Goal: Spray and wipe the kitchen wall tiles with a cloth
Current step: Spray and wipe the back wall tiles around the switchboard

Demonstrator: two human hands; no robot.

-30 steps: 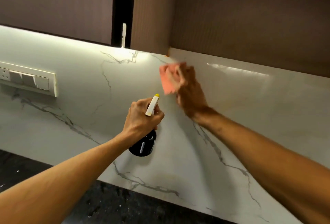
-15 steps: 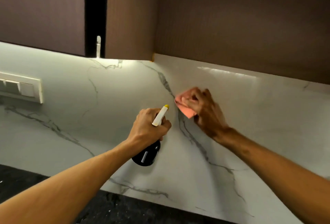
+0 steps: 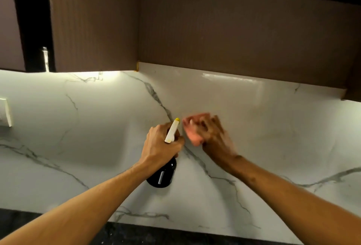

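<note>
Right hand [image 3: 212,137]: motion-blurred, with its fingers bent over the pink cloth [image 3: 192,137] and holding it bunched against the wall.
Pink cloth: crumpled under the right fingers. Its left part sticks out past them and lies on the tile just right of a dark grey vein.
Left hand [image 3: 160,145]: closed around the neck of the spray bottle [image 3: 163,174], with the fingers wrapped tight and the thumb side facing the camera.
Spray bottle: dark glossy body hanging below the fist. Its white trigger head [image 3: 172,131] with a yellow tip rises above the fist and tilts up and right, close to the cloth but apart from it.
Wall tiles [image 3: 88,127]: white, marble-look and glossy, crossed by grey veins, and lit brightly along the top left edge.
Upper cabinets [image 3: 234,39]: brown, directly above the tiles, with a dark gap at the left.
Switch plate [image 3: 4,112]: white, at the far left edge, well away from both hands.
Countertop [image 3: 136,235]: dark and speckled, running along the bottom below the tiles.
</note>
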